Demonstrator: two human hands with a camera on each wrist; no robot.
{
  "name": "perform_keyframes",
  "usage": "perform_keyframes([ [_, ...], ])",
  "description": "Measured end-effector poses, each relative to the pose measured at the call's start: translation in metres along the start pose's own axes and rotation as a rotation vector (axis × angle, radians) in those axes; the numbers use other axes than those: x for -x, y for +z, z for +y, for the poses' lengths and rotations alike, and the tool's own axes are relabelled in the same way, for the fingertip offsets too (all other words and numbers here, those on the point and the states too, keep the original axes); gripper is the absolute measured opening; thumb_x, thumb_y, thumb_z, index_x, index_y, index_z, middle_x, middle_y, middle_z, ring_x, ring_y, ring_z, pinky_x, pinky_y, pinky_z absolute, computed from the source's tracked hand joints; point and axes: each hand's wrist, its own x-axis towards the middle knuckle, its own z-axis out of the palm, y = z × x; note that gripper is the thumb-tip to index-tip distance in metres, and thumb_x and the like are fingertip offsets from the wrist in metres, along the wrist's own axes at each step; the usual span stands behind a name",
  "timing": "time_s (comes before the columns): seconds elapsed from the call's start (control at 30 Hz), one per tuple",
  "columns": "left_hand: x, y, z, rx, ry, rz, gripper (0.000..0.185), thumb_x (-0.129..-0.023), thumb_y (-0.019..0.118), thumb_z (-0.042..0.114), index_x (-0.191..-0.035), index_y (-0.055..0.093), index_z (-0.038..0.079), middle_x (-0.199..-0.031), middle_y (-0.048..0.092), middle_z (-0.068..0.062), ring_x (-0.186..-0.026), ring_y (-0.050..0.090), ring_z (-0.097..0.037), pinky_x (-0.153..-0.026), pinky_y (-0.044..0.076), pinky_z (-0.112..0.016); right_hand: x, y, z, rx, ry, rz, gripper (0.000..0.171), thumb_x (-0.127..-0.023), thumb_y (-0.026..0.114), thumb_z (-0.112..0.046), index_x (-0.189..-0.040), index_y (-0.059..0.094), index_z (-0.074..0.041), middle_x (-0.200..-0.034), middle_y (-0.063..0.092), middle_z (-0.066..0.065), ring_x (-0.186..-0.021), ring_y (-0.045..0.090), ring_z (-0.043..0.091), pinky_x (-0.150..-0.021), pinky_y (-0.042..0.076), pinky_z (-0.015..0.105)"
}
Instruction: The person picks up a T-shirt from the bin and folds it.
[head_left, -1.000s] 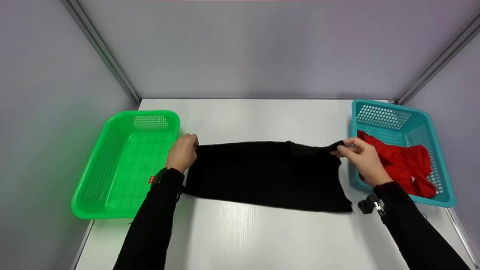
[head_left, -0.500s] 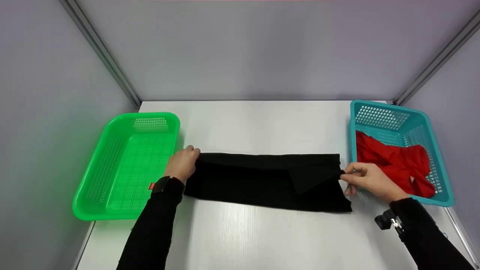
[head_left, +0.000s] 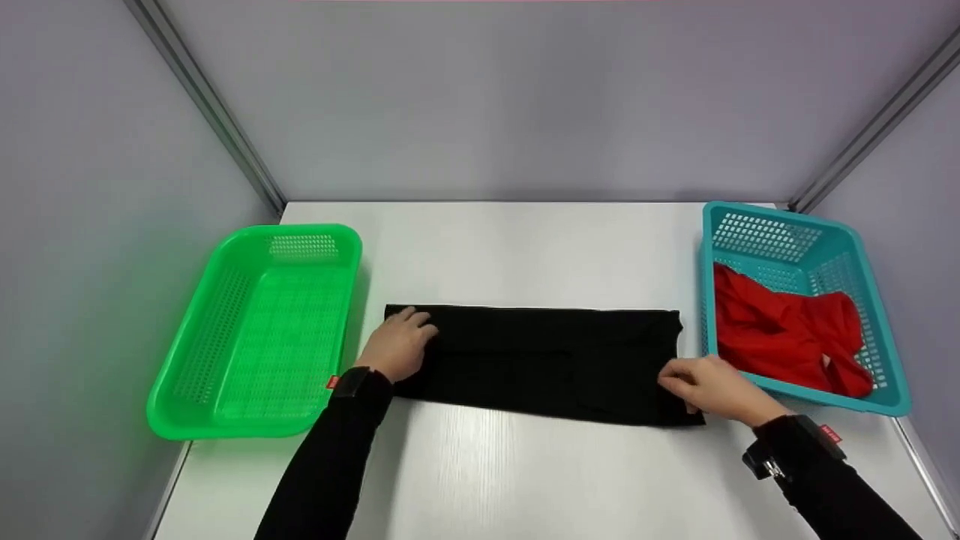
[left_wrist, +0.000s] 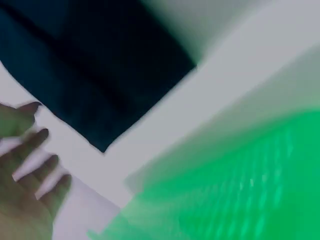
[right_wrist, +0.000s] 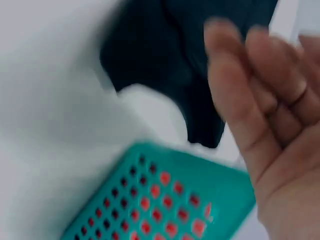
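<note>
A black folded garment (head_left: 540, 360) lies flat as a long strip on the white table, with lengthwise fold lines faintly visible. Over its left end is my left hand (head_left: 399, 347); the left wrist view shows that hand (left_wrist: 30, 185) with fingers spread and nothing held. My right hand (head_left: 716, 386) is at the right end of the strip, fingers slightly bent. From the right wrist, the same hand (right_wrist: 275, 110) appears beside the garment (right_wrist: 155, 45) with no cloth pinched between thumb and fingers. What kind of garment it is cannot be told.
To the left stands a green plastic basket (head_left: 346, 300) with nothing seen inside. A teal basket (head_left: 870, 262) at the right holds red cloth (head_left: 795, 330). Grey panels (head_left: 525, 97) enclose the back and both sides of the white table (head_left: 525, 255).
The right hand brought the garment's far edge down toward the near side, and the lifted flap now lies flat. Both hands then let go; the left shifted slightly right, its fingers spreading.
</note>
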Motion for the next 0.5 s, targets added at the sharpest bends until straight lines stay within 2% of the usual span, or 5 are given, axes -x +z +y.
perform_keyframes([
  [0.1,0.005,0.010,0.009,0.093,0.005,-0.167,0.046,-0.102,0.067,0.018,-0.147,0.058,0.010,-0.158,0.044,-0.020,-0.146,0.038,-0.046,-0.115,0.035,-0.060,-0.007,0.022,-0.003,0.134,-0.048,0.032,0.016,-0.100,0.068,-0.017,-0.109,0.075,-0.005,-0.091,0.073,0.003,-0.075,0.067,0.015,-0.069,0.057,0.034],
  [0.2,0.011,0.019,0.014,0.108,-0.029,-0.254,0.064,-0.101,0.070,0.030,-0.158,0.044,0.018,-0.166,0.032,-0.016,-0.150,0.030,-0.045,-0.117,0.032,-0.061,-0.012,0.043,-0.006,0.251,-0.035,0.047,0.024,-0.099,0.071,-0.023,-0.113,0.073,-0.005,-0.103,0.072,0.006,-0.090,0.069,0.022,-0.079,0.058,0.043],
  [0.27,0.015,0.024,0.014,0.096,-0.045,-0.259,0.069,-0.100,0.070,0.035,-0.161,0.040,0.020,-0.167,0.030,-0.014,-0.151,0.030,-0.045,-0.117,0.031,-0.061,-0.015,0.053,-0.008,0.314,-0.008,0.061,0.033,-0.098,0.073,-0.028,-0.118,0.070,-0.002,-0.104,0.068,0.010,-0.092,0.068,0.028,-0.080,0.058,0.047],
  [0.37,0.018,0.028,0.013,0.080,-0.052,-0.219,0.070,-0.098,0.072,0.039,-0.159,0.043,0.022,-0.165,0.033,-0.014,-0.149,0.033,-0.044,-0.116,0.034,-0.060,-0.019,0.060,-0.011,0.421,0.022,0.108,0.047,-0.096,0.074,-0.036,-0.125,0.067,0.001,-0.103,0.061,0.014,-0.089,0.066,0.032,-0.079,0.056,0.052],
  [0.5,0.018,0.035,0.014,0.055,-0.040,-0.180,0.072,-0.093,0.075,0.048,-0.154,0.049,0.021,-0.158,0.040,-0.018,-0.140,0.041,-0.046,-0.109,0.038,-0.062,-0.027,0.065,-0.012,0.566,0.044,0.180,0.060,-0.095,0.073,-0.043,-0.134,0.064,0.002,-0.109,0.059,0.023,-0.096,0.063,0.041,-0.093,0.048,0.067],
])
